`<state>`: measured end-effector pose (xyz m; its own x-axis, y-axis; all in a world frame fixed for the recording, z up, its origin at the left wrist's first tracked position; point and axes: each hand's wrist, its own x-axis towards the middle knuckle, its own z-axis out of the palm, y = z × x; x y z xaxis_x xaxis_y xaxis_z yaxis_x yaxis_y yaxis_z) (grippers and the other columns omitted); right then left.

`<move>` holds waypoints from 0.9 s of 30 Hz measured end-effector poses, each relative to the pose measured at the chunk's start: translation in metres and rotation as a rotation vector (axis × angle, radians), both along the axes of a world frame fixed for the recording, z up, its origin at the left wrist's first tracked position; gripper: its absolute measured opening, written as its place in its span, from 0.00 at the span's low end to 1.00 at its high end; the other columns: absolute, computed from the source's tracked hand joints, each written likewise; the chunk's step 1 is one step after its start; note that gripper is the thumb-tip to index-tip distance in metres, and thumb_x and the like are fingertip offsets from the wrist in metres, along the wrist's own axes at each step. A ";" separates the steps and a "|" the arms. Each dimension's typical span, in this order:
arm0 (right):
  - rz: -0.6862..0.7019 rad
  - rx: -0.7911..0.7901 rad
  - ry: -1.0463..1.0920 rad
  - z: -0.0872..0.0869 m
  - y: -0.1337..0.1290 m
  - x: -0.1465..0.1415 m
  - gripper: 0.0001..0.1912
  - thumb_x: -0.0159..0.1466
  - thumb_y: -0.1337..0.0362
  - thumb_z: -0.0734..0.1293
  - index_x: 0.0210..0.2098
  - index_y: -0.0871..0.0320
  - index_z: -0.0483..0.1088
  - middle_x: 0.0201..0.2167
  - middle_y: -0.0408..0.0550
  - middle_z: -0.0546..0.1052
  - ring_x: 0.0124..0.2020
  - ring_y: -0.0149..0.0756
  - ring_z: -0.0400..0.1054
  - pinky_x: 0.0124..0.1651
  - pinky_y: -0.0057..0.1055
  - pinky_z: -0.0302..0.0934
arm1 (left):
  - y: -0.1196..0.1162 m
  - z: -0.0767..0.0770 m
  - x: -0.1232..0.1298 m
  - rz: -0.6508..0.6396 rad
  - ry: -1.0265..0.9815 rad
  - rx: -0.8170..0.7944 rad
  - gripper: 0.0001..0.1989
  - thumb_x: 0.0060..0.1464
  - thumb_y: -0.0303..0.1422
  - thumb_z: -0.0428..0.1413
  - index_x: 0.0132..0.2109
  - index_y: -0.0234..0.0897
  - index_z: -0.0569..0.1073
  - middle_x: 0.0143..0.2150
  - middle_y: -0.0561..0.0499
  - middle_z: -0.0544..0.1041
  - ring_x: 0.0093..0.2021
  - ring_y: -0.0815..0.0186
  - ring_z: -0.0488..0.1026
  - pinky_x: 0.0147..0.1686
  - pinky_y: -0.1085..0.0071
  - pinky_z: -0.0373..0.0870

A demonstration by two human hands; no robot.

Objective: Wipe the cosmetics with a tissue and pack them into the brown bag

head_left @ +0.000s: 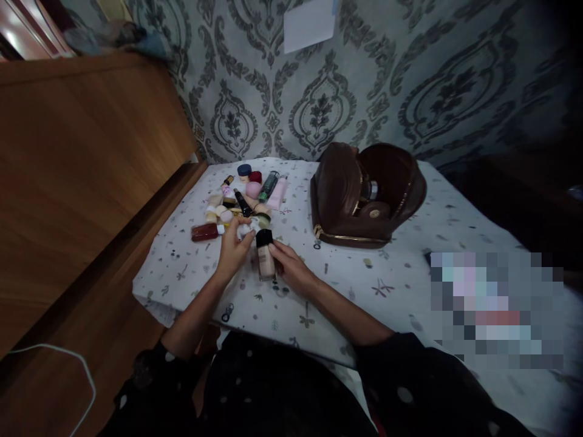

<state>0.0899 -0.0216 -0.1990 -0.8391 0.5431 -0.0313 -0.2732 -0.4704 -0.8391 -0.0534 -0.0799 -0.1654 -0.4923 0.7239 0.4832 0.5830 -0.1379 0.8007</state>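
Observation:
A glass bottle of beige liquid with a black cap (265, 258) is upright near the table's front edge. My right hand (291, 267) grips it from the right side. Just left of the cap, my left hand (234, 246) pinches a white, crumpled piece that looks like tissue or cotton (246, 228). Behind my hands lies a group of cosmetics: a dark red bottle (204, 232), a black tube (242, 202), a pink tube (277, 192), a green bottle (268, 186), a pink sponge (253, 189) and a blue-lidded jar (245, 172).
An open brown bag (339, 191) stands at the back right of the patterned white tablecloth (319, 321), with some items inside. A wooden panel (91, 133) rises on the left. A blurred-out object lies at the right. Patterned wallpaper is behind.

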 end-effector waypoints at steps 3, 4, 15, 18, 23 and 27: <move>0.010 -0.072 0.019 0.002 -0.001 -0.001 0.25 0.53 0.48 0.74 0.44 0.55 0.73 0.33 0.44 0.77 0.34 0.36 0.71 0.33 0.29 0.65 | -0.001 0.003 0.000 0.038 0.058 0.038 0.13 0.51 0.30 0.57 0.45 0.38 0.69 0.44 0.49 0.75 0.45 0.61 0.72 0.43 0.68 0.68; 0.012 -0.088 0.027 0.002 -0.001 -0.001 0.25 0.52 0.48 0.75 0.43 0.55 0.73 0.33 0.45 0.77 0.35 0.36 0.71 0.33 0.30 0.66 | -0.002 0.004 0.001 0.045 0.079 0.028 0.13 0.50 0.29 0.57 0.45 0.38 0.69 0.42 0.50 0.75 0.43 0.61 0.72 0.42 0.68 0.68; -0.058 -0.201 0.013 0.001 0.000 -0.003 0.20 0.49 0.51 0.77 0.34 0.56 0.73 0.27 0.42 0.77 0.27 0.31 0.69 0.29 0.28 0.66 | -0.007 0.008 0.012 -0.063 0.284 0.023 0.08 0.53 0.24 0.53 0.39 0.38 0.72 0.40 0.48 0.78 0.45 0.59 0.74 0.49 0.62 0.68; -0.066 -0.221 0.014 0.002 0.000 -0.002 0.17 0.51 0.52 0.76 0.33 0.56 0.73 0.26 0.41 0.76 0.26 0.31 0.68 0.30 0.29 0.66 | -0.007 0.008 0.011 -0.078 0.299 0.007 0.08 0.52 0.23 0.53 0.38 0.38 0.73 0.39 0.48 0.78 0.44 0.60 0.74 0.48 0.62 0.69; -0.090 -0.231 0.026 0.003 0.005 -0.001 0.15 0.53 0.53 0.75 0.32 0.56 0.72 0.25 0.40 0.75 0.25 0.31 0.68 0.30 0.28 0.65 | -0.011 0.012 0.015 -0.148 0.315 -0.018 0.07 0.53 0.24 0.54 0.38 0.39 0.73 0.40 0.48 0.79 0.44 0.59 0.75 0.47 0.62 0.70; -0.129 -0.232 0.042 0.002 0.008 -0.001 0.15 0.52 0.54 0.76 0.31 0.56 0.72 0.25 0.38 0.75 0.27 0.30 0.68 0.31 0.26 0.64 | -0.015 0.016 0.018 -0.180 0.366 -0.045 0.08 0.53 0.22 0.54 0.38 0.38 0.74 0.39 0.48 0.79 0.42 0.59 0.75 0.45 0.63 0.69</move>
<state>0.0892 -0.0134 -0.1967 -0.7668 0.6279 -0.1335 -0.3759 -0.6078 -0.6995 -0.0350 -0.0953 -0.1491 -0.1569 0.8072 0.5690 0.8005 -0.2335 0.5520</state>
